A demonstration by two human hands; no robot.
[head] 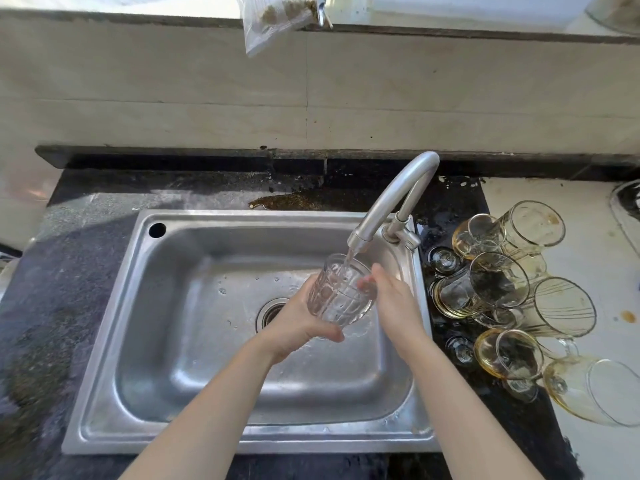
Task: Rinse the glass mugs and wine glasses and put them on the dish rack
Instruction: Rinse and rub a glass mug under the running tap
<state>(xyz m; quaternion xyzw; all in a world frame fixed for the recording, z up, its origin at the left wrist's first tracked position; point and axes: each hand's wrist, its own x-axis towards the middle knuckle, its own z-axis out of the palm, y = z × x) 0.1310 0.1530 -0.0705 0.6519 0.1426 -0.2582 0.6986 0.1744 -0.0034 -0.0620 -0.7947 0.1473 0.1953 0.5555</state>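
Looks like an early stage. One glass (pixel 341 292) is under the running tap (pixel 391 199), over the sink (pixel 194 358). Left hand (pixel 298 323) grips its base, right hand (pixel 391 299) cups its side. A cluster of mugs (pixel 498 285) and wine glasses lies on the worktop (pixel 52 306) to the right, apparently unrinsed. No rack in view.

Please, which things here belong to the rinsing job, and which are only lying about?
For the job: clear glass, held by left hand and right hand; running faucet; sink; gold-rimmed glasses right of the sink.
Lying about: plastic bag hanging above; brown spill behind the sink.
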